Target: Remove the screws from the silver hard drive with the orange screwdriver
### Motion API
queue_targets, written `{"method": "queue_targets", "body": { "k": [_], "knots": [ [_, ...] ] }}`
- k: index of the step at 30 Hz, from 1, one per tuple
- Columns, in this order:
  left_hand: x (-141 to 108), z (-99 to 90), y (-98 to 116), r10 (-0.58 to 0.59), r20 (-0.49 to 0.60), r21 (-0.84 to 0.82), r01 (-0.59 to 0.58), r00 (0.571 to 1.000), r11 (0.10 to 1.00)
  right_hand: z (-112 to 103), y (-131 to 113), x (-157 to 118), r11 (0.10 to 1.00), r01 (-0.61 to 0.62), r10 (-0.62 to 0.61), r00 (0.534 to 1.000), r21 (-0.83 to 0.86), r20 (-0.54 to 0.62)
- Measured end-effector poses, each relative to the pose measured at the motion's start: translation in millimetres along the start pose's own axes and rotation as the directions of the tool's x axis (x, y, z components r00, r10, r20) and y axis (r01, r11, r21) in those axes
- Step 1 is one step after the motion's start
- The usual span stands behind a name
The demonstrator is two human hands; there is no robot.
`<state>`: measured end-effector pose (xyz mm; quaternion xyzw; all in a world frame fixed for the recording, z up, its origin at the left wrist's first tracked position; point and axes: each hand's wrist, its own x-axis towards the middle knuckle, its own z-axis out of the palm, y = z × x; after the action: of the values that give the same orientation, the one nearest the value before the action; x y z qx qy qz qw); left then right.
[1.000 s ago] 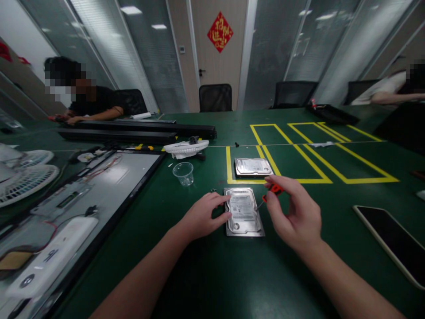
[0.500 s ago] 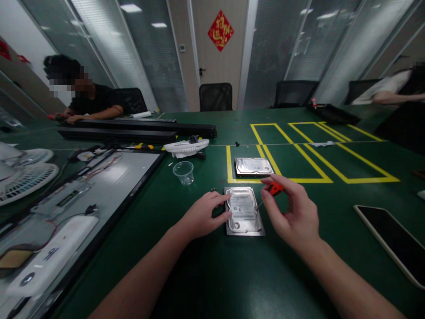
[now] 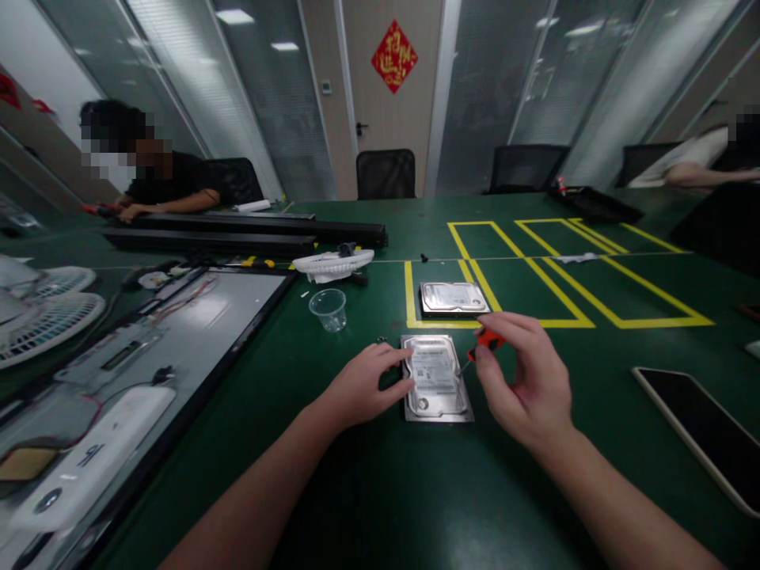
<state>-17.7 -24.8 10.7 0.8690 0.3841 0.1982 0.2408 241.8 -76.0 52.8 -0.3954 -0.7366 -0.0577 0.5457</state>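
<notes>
A silver hard drive [image 3: 436, 380] lies flat on the green table [image 3: 356, 507]. My left hand [image 3: 368, 382] rests at its left edge, with the fingers apart and fingertips touching the drive. My right hand [image 3: 526, 376] pinches a red and black screwdriver [image 3: 488, 342], whose thin shaft slants down to the drive's right edge. The exact spot of the tip is too small to tell. Just behind, a second hard drive [image 3: 454, 298] lies by the yellow tape. Small screws [image 3: 381, 340] sit beyond my left fingers.
A clear plastic cup [image 3: 329, 309] and a white fan part [image 3: 333, 264] stand behind my left hand. A large panel [image 3: 237, 297] fills the left side. A phone [image 3: 701, 435] lies at right. Two people sit across the table.
My right hand has shifted slightly to the right and its fingers have changed position around the screwdriver handle. My left hand and the drives have not moved.
</notes>
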Motion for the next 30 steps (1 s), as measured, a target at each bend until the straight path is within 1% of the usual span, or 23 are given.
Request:
{"method": "queue_targets", "body": {
  "k": [4, 7, 12, 14, 19, 22, 25, 30],
  "knots": [
    [-0.3, -1.2, 0.9, -0.007, 0.004, -0.004, 0.007, 1.0, 1.0, 0.4, 0.0, 1.7, 0.998, 0.026, -0.029, 0.999, -0.058, -0.039],
    [-0.4, -1.0, 0.6, -0.004, 0.002, -0.003, 0.004, 1.0, 1.0, 1.5, 1.1, 0.7, 0.998, 0.029, -0.032, 0.998, -0.057, -0.051],
    [-0.4, 0.3, -0.9, 0.005, -0.01, -0.008, -0.005, 1.0, 1.0, 2.4, 3.1, -5.4, 0.997, -0.041, 0.041, 0.999, 0.073, -0.002],
    [-0.5, 0.3, -0.9, 0.007, -0.011, -0.014, -0.007, 1.0, 1.0, 2.1, 3.6, -6.1, 0.994, -0.057, 0.056, 0.998, 0.095, 0.015],
    [-0.3, -0.2, -0.3, 0.006, -0.008, -0.005, -0.006, 1.0, 1.0, 1.4, 3.3, -0.8, 0.999, 0.02, -0.021, 0.999, -0.039, -0.037],
    [-0.1, 0.4, -0.8, 0.016, -0.011, 0.008, -0.016, 1.0, 1.0, 1.4, 2.1, 1.2, 0.997, 0.03, -0.034, 0.998, -0.076, -0.06],
    [-0.2, 1.1, -1.5, 0.021, -0.016, 0.014, -0.021, 1.0, 1.0, 1.0, 0.8, 0.4, 0.999, 0.021, -0.023, 0.998, -0.05, -0.058],
    [-0.4, 0.6, -1.1, 0.011, -0.011, 0.004, -0.011, 1.0, 1.0, 0.2, 1.9, -3.6, 0.997, -0.038, 0.039, 0.999, 0.071, -0.002]
  ]
}}
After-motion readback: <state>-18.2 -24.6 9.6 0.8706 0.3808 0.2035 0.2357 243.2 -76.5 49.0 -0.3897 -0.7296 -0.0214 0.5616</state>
